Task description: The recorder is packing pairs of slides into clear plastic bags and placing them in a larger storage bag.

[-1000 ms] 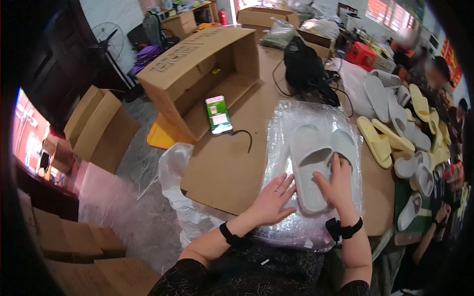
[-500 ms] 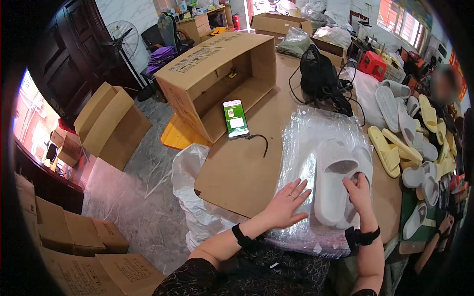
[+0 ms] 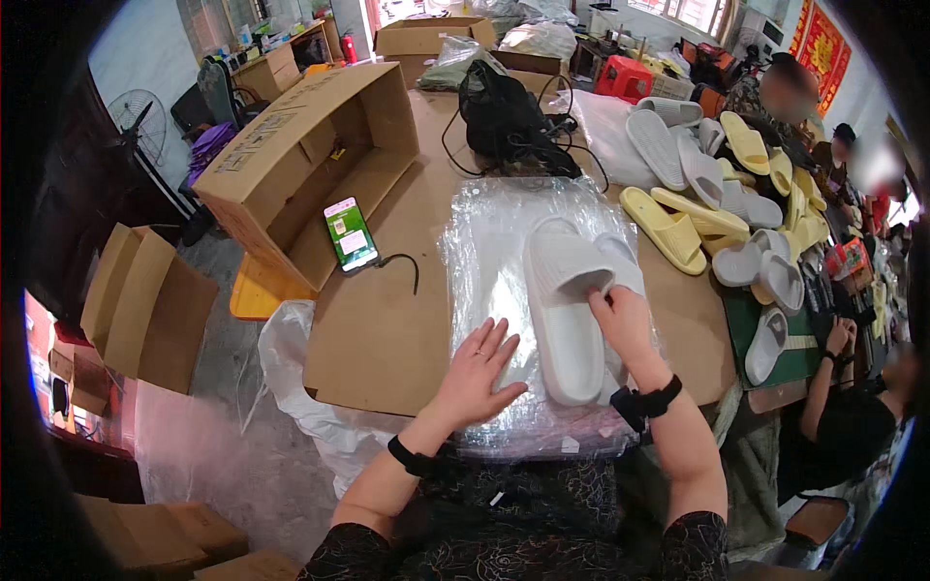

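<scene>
A pair of pale grey slide slippers lies over a stack of clear plastic bags (image 3: 484, 228) at the table's near edge. The left slipper (image 3: 570, 353) covers part of the other slipper (image 3: 622, 263). My right hand (image 3: 628, 327) grips the pair at the strap openings, thumb on the near slipper's inner edge; some of its fingers are hidden. Flat on the bags, left of the pair, rests my left hand (image 3: 477, 376), fingers spread and holding nothing. A phone (image 3: 351, 235) with a lit green screen lies to the left.
An open cardboard box (image 3: 254, 131) lies on its side at the table's left. A black bag (image 3: 494, 121) with cords sits beyond the plastic bags. Yellow slippers (image 3: 664, 232) and grey ones are piled at right, near a co-worker's hands (image 3: 841, 334). A white sack (image 3: 291, 363) hangs by the left edge.
The view has swung right, so the scene sits further left and more of the co-worker shows. My right hand keeps its grip on the slippers; my left stays spread on the bags.
</scene>
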Action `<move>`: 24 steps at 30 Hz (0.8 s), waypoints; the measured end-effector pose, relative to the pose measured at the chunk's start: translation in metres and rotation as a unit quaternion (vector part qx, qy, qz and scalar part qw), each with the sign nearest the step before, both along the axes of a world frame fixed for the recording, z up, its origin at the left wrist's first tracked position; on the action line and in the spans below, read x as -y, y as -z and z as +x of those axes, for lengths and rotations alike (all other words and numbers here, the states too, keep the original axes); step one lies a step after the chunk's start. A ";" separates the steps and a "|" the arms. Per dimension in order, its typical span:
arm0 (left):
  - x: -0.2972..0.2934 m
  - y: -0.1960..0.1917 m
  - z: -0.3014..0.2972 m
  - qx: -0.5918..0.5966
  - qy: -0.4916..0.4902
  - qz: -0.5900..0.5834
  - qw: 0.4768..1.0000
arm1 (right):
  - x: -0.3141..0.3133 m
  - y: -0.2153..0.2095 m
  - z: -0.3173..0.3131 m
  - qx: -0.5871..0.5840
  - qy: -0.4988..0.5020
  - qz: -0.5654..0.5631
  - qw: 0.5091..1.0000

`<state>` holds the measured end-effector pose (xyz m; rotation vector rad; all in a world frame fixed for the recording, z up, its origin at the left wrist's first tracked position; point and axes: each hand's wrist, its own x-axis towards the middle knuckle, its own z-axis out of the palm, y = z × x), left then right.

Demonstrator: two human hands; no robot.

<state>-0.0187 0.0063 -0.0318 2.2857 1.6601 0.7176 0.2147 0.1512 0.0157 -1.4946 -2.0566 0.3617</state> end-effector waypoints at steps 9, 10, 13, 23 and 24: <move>0.006 -0.002 -0.003 0.042 -0.002 0.000 0.999 | 0.085 -0.016 0.039 0.010 0.057 -0.076 0.995; 0.005 -0.002 -0.003 0.041 -0.002 0.002 0.999 | 0.086 -0.007 0.039 0.066 0.018 -0.015 0.998; 0.005 0.000 -0.003 0.028 0.003 -0.002 1.000 | 0.076 0.002 0.037 0.126 -0.008 0.007 0.992; 0.004 -0.002 -0.008 0.043 0.001 -0.023 0.999 | 0.069 0.035 0.092 -0.053 0.094 -0.038 0.993; 0.004 -0.002 -0.009 0.043 0.003 -0.029 0.999 | 0.078 0.039 0.102 -0.193 0.102 -0.012 0.976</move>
